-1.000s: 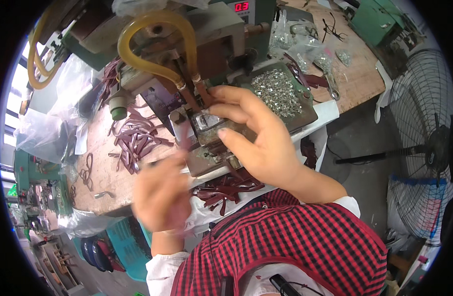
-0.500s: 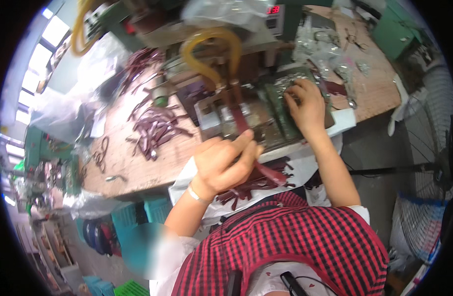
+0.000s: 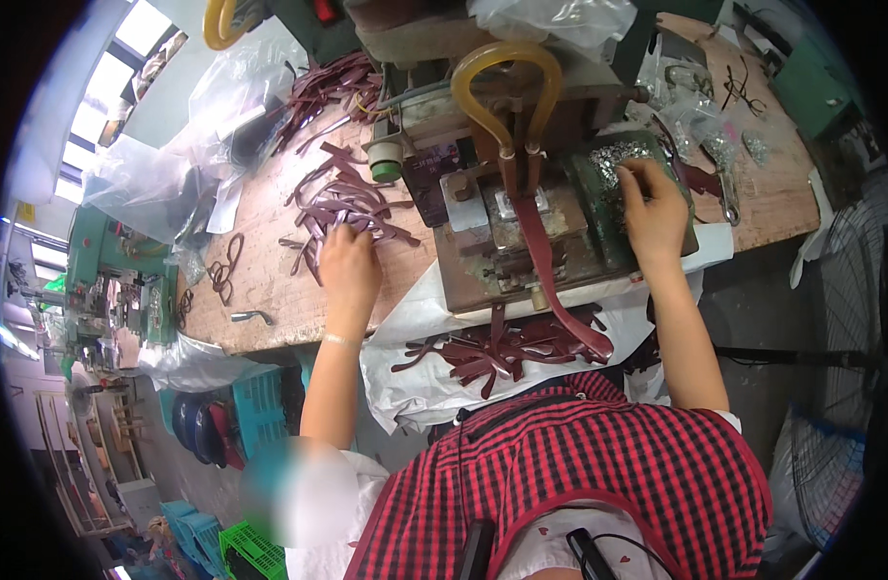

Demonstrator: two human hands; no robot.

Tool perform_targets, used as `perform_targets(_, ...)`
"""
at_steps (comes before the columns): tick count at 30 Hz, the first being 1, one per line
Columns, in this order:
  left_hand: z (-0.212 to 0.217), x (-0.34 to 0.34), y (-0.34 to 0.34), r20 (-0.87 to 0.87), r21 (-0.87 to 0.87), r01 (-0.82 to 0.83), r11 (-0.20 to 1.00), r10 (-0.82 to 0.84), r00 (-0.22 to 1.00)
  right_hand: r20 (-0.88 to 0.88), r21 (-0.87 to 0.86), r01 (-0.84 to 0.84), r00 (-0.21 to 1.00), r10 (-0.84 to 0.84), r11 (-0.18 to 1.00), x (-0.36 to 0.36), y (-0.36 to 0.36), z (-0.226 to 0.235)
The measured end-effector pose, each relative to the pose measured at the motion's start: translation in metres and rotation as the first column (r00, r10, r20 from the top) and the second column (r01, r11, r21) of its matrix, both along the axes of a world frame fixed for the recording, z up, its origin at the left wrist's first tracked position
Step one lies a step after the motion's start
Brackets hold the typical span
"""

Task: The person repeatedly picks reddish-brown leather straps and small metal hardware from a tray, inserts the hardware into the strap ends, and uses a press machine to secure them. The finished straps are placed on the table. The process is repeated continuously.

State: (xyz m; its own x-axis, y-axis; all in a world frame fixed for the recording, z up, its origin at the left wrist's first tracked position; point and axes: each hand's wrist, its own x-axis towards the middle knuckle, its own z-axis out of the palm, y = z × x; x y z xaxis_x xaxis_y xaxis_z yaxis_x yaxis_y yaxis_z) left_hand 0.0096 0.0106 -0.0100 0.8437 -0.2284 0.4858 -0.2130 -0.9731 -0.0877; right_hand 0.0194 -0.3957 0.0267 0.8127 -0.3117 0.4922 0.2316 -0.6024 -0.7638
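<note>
Left hand (image 3: 347,266) on strap pile (image 3: 342,208); right hand (image 3: 654,208) in rivet tray (image 3: 598,193).

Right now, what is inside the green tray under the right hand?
The green tray holds small shiny metal pieces. The right hand covers part of it, so that part is hidden.

Garment: you wear a red-and-black checked top (image 3: 598,464), sleeveless, with a red-edged neckline.
Left hand (image 3: 349,263): bare, with a thin pale band at your wrist (image 3: 339,340).
Right hand (image 3: 654,211): bare, no glove or sleeve.
Cable: a thin black cord (image 3: 460,440) runs down the checked top's left edge.
</note>
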Motion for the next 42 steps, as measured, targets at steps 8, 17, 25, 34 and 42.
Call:
perform_targets(8, 0.070, 0.000, 0.007, -0.209, -0.196, -0.314, 0.929, 0.273, 0.939, -0.131, -0.008, 0.003, 0.991, -0.004, 1.000, -0.017, -0.028, -0.005)
perform_targets(17, -0.019, 0.021, 0.119, -0.036, -0.262, -0.242, 0.934, 0.242, 0.970, -0.057, 0.099, 0.125, 0.991, -0.119, 0.987, -0.040, -0.038, 0.002)
perform_targets(25, 0.044, 0.004, -0.039, 0.088, -0.807, 0.060, 0.588, 0.018, 0.996, 0.063, 0.264, -0.367, 0.929, 0.364, 0.892, -0.023, 0.036, 0.065)
perform_targets(34, 0.047, -0.024, -0.076, 0.228, -0.939, 0.239, 0.248, -0.073, 0.971, 0.113, 0.608, -0.423, 0.884, 0.454, 0.672, -0.022, 0.079, 0.061)
perform_targets(42, 0.120, -0.058, -0.127, 0.521, -0.440, 0.689, 0.576, -0.461, 0.718, 0.117, 0.622, -0.496, 0.824, 0.554, 0.606, -0.058, 0.082, 0.093)
